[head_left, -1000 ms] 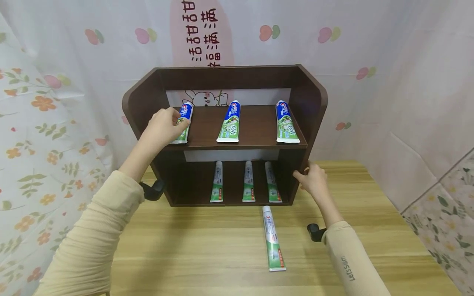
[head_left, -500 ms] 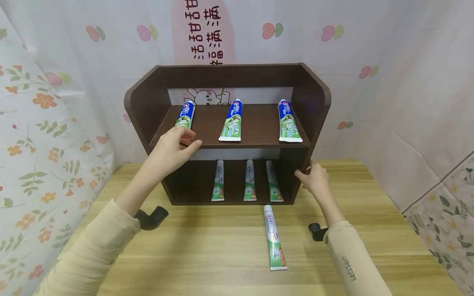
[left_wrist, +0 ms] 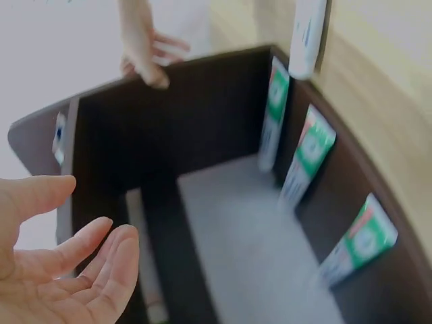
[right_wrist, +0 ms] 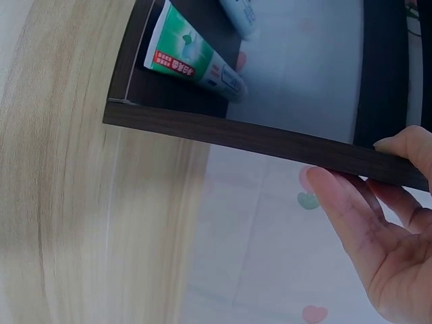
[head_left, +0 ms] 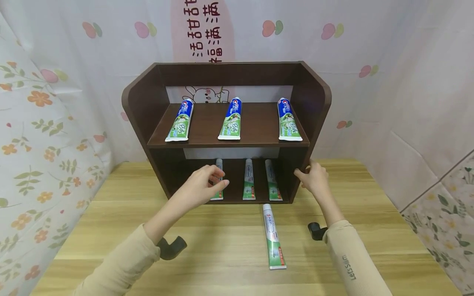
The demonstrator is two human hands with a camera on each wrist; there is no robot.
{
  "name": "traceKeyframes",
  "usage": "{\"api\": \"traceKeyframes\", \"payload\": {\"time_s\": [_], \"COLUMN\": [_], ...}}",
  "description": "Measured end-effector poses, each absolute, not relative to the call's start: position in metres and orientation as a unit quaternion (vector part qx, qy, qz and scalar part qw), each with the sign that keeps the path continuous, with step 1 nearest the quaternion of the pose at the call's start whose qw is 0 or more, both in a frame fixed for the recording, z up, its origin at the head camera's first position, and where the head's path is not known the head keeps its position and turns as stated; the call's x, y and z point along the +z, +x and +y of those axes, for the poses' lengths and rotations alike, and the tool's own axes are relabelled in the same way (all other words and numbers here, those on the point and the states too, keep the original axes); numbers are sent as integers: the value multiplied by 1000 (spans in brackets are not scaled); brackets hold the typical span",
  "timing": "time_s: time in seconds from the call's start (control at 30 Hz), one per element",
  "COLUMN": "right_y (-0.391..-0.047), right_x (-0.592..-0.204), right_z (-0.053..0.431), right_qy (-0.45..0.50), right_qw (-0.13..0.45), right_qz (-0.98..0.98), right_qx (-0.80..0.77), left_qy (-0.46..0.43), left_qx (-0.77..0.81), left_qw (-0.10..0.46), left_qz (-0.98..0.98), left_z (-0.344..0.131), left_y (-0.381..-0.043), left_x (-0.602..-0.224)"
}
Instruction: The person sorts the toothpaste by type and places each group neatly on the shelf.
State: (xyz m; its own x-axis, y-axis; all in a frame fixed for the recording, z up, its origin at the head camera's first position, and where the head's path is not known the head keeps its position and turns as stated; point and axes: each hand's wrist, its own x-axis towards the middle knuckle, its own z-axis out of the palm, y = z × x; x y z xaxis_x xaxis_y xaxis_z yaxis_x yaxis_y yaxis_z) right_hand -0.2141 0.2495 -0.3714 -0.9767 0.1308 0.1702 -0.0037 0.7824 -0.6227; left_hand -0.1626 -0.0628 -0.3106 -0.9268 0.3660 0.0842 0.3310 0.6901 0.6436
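My left hand [head_left: 201,187] hovers in front of the lower level of a dark brown shelf [head_left: 255,125], fingers loosely bent and holding nothing. In the head view it partly covers a green-and-white toothpaste tube [head_left: 219,164]. Two similar tubes, a middle one [head_left: 249,181] and a right one [head_left: 273,181], lie beside it. At the shelf's right side, my right hand [head_left: 314,179] grips the side panel [right_wrist: 270,140] between thumb and fingers. On the upper level lie three blue-and-green toothpaste tubes: left [head_left: 181,121], middle [head_left: 231,119] and right [head_left: 289,121].
Another green-and-white toothpaste tube [head_left: 274,238] lies on the wooden table [head_left: 207,255] before the shelf. Behind stands a patterned curtain [head_left: 111,49]. Black wrist mounts, one on the left [head_left: 172,248] and one on the right [head_left: 316,231], stick out from the sleeves.
My left hand has let go of the upper left toothpaste tube and moved down and right to the front of the lower level. The right hand stays on the side panel.
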Motion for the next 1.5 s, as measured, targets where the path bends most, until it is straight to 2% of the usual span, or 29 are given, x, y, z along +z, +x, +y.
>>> {"api": "traceKeyframes", "payload": {"time_s": [0.3, 0.57, 1.23, 1.5], "right_y": [-214, -213, -216, -215], "right_x": [-370, -370, -369, -369], "right_z": [247, 248, 248, 248], "right_qy": [-36, -41, -46, -43], "right_qw": [89, 100, 90, 93], "right_qz": [-935, -934, -935, -935], "right_qx": [342, 340, 341, 340], "left_qy": [214, 205, 129, 129], "left_qx": [378, 388, 464, 431], "left_qw": [95, 154, 216, 175], "left_qz": [896, 885, 849, 876], "left_z": [-26, 5, 37, 55], "left_y": [-159, -156, -160, -156], "left_x": [-375, -421, -459, -470]}}
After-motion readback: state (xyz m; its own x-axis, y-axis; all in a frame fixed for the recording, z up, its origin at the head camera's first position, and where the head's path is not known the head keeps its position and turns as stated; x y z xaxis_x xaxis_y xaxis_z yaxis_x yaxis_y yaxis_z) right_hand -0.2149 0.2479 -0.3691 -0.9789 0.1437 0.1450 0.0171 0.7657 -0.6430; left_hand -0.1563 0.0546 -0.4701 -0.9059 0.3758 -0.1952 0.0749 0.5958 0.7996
